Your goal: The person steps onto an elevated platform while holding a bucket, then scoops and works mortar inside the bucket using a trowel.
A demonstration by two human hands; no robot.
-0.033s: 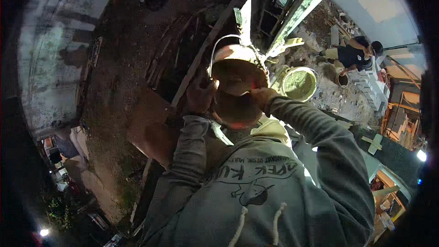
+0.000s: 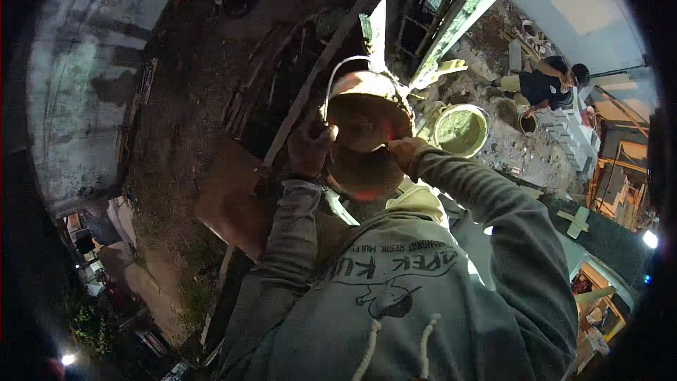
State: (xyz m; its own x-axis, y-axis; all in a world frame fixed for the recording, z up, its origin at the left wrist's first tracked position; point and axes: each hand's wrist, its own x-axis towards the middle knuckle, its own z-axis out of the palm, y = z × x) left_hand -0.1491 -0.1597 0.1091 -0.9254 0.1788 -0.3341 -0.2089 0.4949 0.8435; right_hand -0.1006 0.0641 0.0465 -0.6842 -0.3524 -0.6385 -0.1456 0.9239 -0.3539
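Observation:
A round bucket [image 2: 363,83] is between my two hands in front of my chest, its wire handle arching up over the far side. Its far rim is brightly lit, while the inside is dark and I cannot make out what it holds. My left hand [image 2: 309,149], mostly in shadow, grips the left side near the rim, thumb toward the opening. My right hand [image 2: 404,149] is closed on the right side, with its fingers partly hidden. Just right of that hand is a second bucket [image 2: 486,127] with pale, wet-looking material inside.
Beyond the buckets rises a brightly lit post [image 2: 469,17] with boards beside it. At far right a person [image 2: 546,88] in dark clothes bends by a small bucket [image 2: 527,123] and a stack of pale blocks [image 2: 571,137]. A wall [image 2: 77,99] runs along the left.

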